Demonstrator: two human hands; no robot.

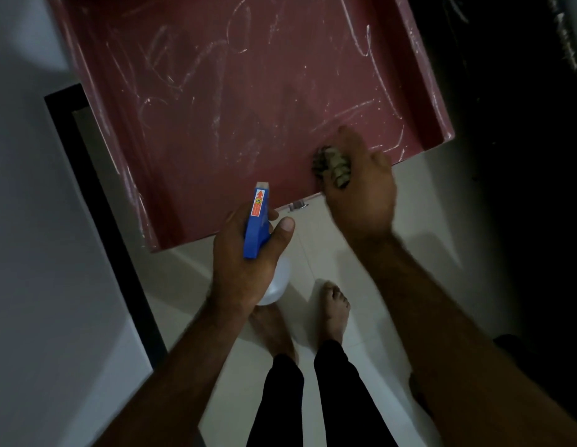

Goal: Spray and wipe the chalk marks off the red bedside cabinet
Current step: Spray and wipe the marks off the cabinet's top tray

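Note:
The red bedside cabinet [242, 101] fills the upper middle of the view, its top covered in white chalk scribbles. My left hand [248, 259] grips a spray bottle [256, 221] with a blue trigger head and a pale body, nozzle pointing at the cabinet's near edge. My right hand [361, 185] is closed around a crumpled patterned cloth [332, 166], pressed on the cabinet top at its near right edge.
A bed or mattress with a black frame edge [97, 204] runs along the left. Pale floor tiles [409, 201] lie below the cabinet, with my bare feet [335, 308] on them. Dark space lies to the right.

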